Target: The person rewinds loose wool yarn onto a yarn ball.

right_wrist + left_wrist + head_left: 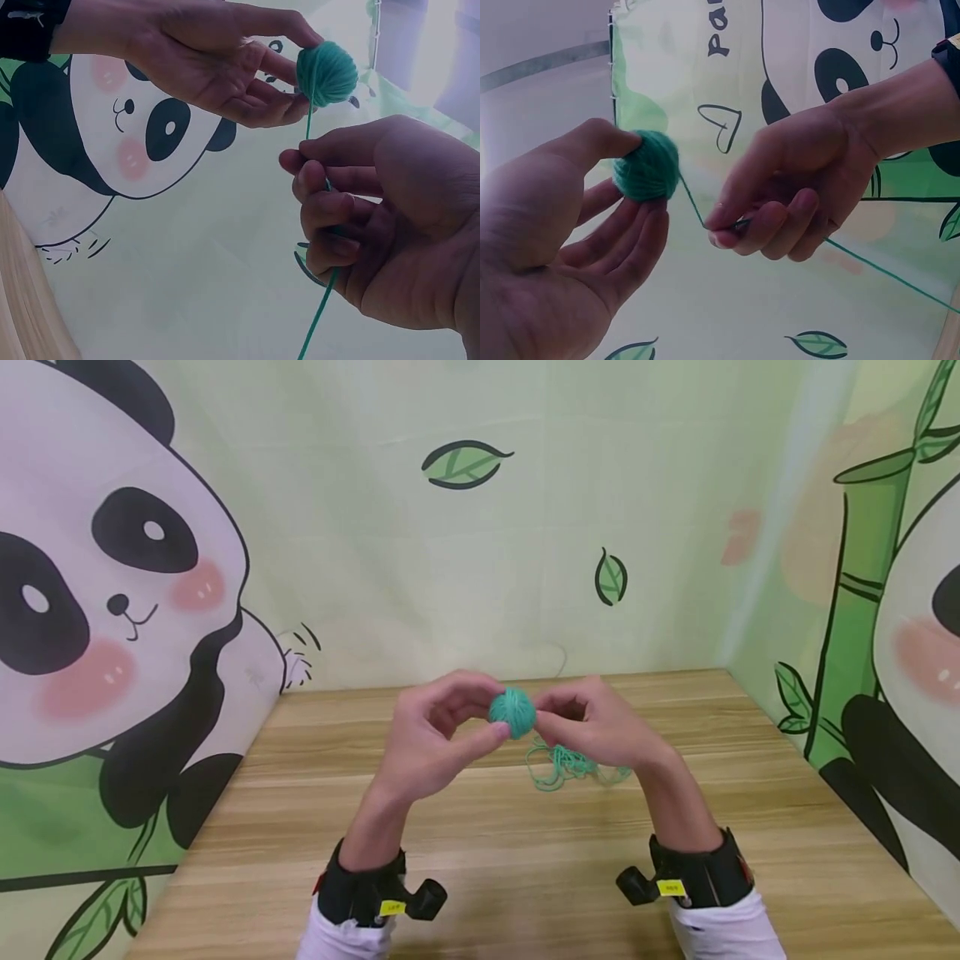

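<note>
A small teal ball of yarn (pixel 513 713) is held up over the table between the thumb and fingertips of my left hand (pixel 442 735). Close on its right, my right hand (pixel 603 722) pinches the yarn strand (pixel 692 196) between thumb and index finger. That strand runs taut from the ball to the pinch, passes through the curled fingers and comes out below them, as the right wrist view shows. Loose teal yarn (pixel 564 766) lies tangled on the table below and behind the right hand, which hides part of it.
The wooden table (pixel 480 860) reaches back to a pale green cloth backdrop (pixel 360 527) printed with pandas, leaves and bamboo. Black bands with small cameras (pixel 426 900) sit on both wrists, over white sleeves.
</note>
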Motion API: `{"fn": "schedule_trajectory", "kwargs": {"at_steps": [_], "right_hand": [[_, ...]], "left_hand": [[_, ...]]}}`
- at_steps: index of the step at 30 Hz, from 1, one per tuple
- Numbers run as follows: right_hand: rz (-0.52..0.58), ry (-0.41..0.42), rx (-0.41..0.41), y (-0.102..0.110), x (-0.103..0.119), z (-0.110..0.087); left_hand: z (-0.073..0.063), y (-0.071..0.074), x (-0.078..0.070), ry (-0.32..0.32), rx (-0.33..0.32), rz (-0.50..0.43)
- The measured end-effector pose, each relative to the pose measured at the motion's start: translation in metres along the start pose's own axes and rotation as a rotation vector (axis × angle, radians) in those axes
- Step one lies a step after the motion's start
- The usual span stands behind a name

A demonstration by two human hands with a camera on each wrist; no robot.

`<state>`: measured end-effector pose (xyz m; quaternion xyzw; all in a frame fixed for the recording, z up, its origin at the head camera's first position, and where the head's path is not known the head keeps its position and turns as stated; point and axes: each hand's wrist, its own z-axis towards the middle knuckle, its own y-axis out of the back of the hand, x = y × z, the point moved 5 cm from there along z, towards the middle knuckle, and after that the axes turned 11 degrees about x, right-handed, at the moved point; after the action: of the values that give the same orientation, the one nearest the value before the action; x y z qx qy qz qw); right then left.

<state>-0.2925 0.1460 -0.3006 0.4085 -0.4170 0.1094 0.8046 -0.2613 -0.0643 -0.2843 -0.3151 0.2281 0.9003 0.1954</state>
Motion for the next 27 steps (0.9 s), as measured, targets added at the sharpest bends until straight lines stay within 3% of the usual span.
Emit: {"fn": "schedule_trajectory", "kwargs": {"at_steps": [4,13,19,27], "right_hand": [[0.041,0.021,-0.040,0.005,-0.001,-0.002],[0.169,0.088,-0.008,0.005,0.000,-0.004],[0.181,0.110,-0.027,0.007,0.006,-0.007],[0.161,0.099,-0.093,0.009,0.012,-0.011]], "left_hand": [[0.000,-0.005,0.000,0.025,0.093,-0.002],[-0.002,-0.015,0.004,0.069,0.286,0.031],[-0.002,-0.018,0.011,0.126,0.315,0.151],[0.000,-0.017,0.014,0.141,0.307,0.282]]}}
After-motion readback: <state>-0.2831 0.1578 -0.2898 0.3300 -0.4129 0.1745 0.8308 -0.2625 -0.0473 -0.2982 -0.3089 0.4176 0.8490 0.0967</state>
